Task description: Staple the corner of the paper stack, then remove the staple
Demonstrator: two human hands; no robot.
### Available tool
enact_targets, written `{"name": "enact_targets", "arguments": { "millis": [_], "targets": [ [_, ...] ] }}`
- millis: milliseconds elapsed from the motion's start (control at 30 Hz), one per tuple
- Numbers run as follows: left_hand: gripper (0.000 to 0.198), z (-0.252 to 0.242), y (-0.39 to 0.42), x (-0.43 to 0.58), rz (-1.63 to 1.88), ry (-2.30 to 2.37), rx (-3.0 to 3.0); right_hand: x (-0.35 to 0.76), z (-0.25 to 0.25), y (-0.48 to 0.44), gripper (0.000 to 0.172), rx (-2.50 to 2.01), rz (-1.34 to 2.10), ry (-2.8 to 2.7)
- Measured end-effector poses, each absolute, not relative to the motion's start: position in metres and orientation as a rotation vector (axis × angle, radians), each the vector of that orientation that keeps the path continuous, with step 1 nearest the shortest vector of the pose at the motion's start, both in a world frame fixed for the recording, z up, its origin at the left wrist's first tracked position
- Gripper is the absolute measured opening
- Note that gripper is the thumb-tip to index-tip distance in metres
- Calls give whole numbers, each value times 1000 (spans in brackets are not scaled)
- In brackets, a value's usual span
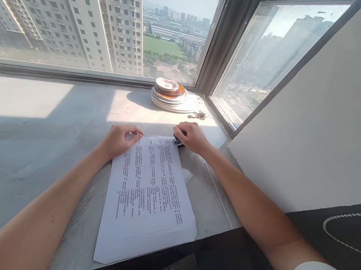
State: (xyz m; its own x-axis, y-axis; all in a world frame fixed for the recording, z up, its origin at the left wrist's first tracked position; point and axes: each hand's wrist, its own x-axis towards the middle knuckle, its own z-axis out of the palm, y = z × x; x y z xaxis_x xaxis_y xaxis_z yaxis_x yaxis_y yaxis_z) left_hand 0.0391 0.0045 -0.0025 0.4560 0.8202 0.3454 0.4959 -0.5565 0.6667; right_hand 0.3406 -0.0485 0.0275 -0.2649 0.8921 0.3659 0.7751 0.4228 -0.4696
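A printed sheaf of paper [142,193] lies on the grey stone sill, its near edge close to the sill's front. My left hand [123,138] pinches the far left corner of the paper between thumb and fingers. At the far right corner, my right hand [190,136] is closed around a small black stapler [179,141], whose jaw meets the paper's edge. Most of the stapler is hidden under my fingers, so I cannot tell whether it is pressed down.
A stack of plates [170,96] stands at the window corner, with a bunch of keys [198,115] near it. Window frames and a white wall [319,129] bound the sill [46,144]. A twisted white cord [325,225] hangs at lower right.
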Motion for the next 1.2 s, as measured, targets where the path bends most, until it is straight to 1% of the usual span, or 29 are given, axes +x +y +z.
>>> {"name": "enact_targets", "arguments": {
  "millis": [167,500,667,1200],
  "targets": [
    [22,-2,1,41,907,1084,2228,326,28,-56,51,-1512,256,-2019],
    [24,3,-2,43,901,1100,2207,322,26,-56,49,-1593,139,-1977],
    [25,2,-2,43,898,1116,2191,318,27,-60,52,-1630,186,-1960],
    [24,0,-1,45,918,1091,2162,308,24,-59,52,-1553,73,-2066]
  ]
}}
